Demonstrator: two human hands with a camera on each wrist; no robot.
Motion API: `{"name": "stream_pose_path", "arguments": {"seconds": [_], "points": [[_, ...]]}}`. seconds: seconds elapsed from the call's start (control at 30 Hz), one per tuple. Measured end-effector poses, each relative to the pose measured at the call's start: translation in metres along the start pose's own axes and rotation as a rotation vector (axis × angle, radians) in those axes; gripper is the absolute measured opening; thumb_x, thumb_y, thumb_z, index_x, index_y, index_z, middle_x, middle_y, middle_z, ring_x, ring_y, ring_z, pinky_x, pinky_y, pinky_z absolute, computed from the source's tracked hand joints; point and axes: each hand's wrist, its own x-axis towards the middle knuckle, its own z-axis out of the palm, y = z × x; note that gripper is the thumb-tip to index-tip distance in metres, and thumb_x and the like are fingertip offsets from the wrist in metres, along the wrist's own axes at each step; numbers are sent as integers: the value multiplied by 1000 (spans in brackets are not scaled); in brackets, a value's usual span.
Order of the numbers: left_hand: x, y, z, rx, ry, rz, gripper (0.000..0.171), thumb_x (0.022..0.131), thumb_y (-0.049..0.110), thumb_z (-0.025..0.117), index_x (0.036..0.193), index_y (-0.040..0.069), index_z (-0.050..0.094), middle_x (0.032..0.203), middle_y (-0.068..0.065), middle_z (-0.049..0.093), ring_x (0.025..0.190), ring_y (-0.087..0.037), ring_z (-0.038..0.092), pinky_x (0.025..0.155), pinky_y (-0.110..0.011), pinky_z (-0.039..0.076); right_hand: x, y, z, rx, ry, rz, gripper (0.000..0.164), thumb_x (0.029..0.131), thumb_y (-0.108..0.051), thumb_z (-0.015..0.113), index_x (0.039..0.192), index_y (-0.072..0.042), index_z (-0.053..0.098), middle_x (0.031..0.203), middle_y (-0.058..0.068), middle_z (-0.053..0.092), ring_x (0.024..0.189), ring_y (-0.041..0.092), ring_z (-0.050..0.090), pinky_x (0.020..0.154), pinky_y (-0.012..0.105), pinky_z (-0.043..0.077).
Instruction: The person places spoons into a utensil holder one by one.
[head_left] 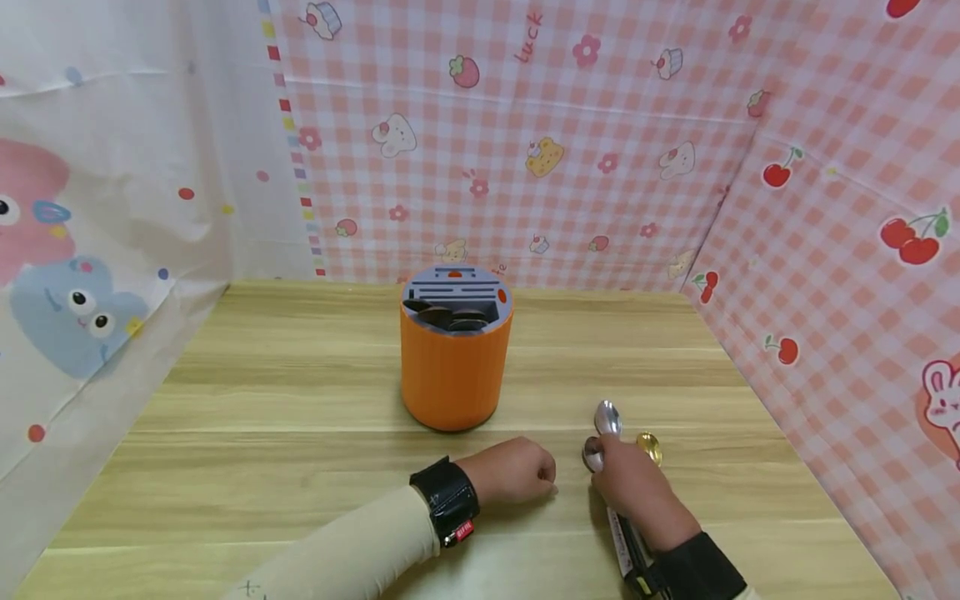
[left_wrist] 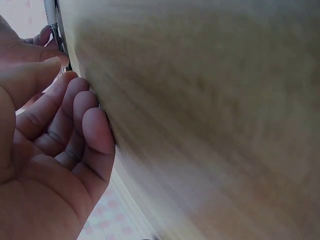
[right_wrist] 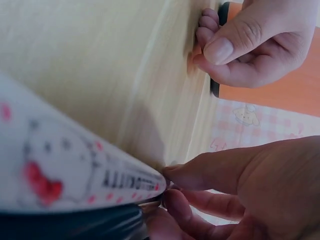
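My right hand [head_left: 641, 492] pinches a spoon at the neck of its white Hello Kitty handle [right_wrist: 100, 172], low over the table. Around its fingertips show a silver spoon bowl [head_left: 608, 418], a darker spoon bowl [head_left: 592, 454] and a gold spoon bowl [head_left: 649, 448]. A dark handle [right_wrist: 75, 225] runs beside the white one; which bowl belongs to the pinched handle I cannot tell. My left hand [head_left: 513, 473] rests on the table to the left, fingers loosely curled around nothing.
Behind the left hand stands an orange utensil holder [head_left: 453, 379] with a grey slotted top. Several dark utensils [head_left: 450, 318] sit in its front compartment. Patterned cloth walls [head_left: 495, 167] rise along the back and sides of the wooden table [head_left: 300, 375].
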Motion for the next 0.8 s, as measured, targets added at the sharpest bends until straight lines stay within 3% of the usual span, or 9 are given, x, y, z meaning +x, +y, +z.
{"name": "stream_pose_path", "arguments": {"seconds": [0.2, 0.37, 0.5, 0.63, 0.7, 0.8], "points": [[-1, 1, -2, -17, -20, -13, 23, 94, 25, 71, 72, 19, 65, 66, 14, 56, 64, -2, 51, 63, -17, 42, 2, -1, 2, 35, 0, 21, 27, 80, -6, 70, 105, 0, 63, 75, 8, 59, 61, 20, 57, 51, 31, 45], [0, 2, -1, -21, -32, -17, 24, 95, 28, 71, 73, 20, 66, 67, 14, 58, 64, -2, 51, 63, -17, 43, 4, -1, 4, 133, -8, 49, 26, 81, -9, 68, 104, 0, 60, 74, 6, 58, 60, 18, 56, 51, 30, 45], [0, 3, 0, -52, -37, -14, 25, 97, 32, 68, 76, 20, 68, 68, 14, 58, 64, -1, 52, 62, -17, 43, 5, -4, 5, 330, -15, 72, 20, 86, -14, 66, 102, -4, 59, 71, 4, 60, 58, 16, 54, 50, 30, 43], [1, 4, 1, -123, -38, 0, 27, 99, 35, 66, 79, 17, 70, 63, 13, 54, 58, -2, 48, 56, -18, 41, 6, -13, 3, 549, -54, 84, 30, 88, -14, 65, 115, -1, 59, 74, 5, 64, 62, 16, 58, 54, 30, 47], [2, 4, 2, -161, -33, 5, 28, 99, 35, 66, 79, 16, 70, 61, 13, 53, 56, -2, 46, 53, -18, 39, 5, -17, 1, 583, -52, 57, 36, 86, -10, 65, 120, 2, 59, 77, 5, 65, 65, 16, 60, 57, 30, 49], [3, 5, 3, -241, -16, -13, 30, 99, 33, 66, 76, 15, 69, 60, 12, 53, 53, -2, 47, 51, -18, 39, 6, -22, -3, 564, -39, -10, 24, 88, -10, 64, 109, 0, 65, 77, 4, 64, 68, 16, 59, 59, 30, 48]]}}
